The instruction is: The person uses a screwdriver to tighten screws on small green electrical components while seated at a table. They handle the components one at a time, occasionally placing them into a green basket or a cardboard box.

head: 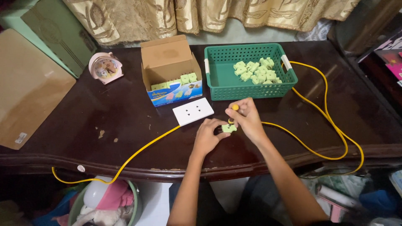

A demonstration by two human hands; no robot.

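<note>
My left hand (208, 136) holds a small light-green plug piece (228, 128) down on the dark wooden table (104, 125). My right hand (247, 117) grips a small screwdriver with a yellow handle (235, 107), held upright with its tip on the green piece. A white socket plate (193, 111) lies just to the left of my hands. A yellow cable (318, 121) runs under my hands across the table.
A green plastic basket (222, 83) holds several green plug pieces (257, 71) at the back. An open cardboard box (171, 69) with more green pieces stands beside it. A pink alarm clock (105, 68) sits at the back left. A bowl of cloths (104, 203) lies below the table edge.
</note>
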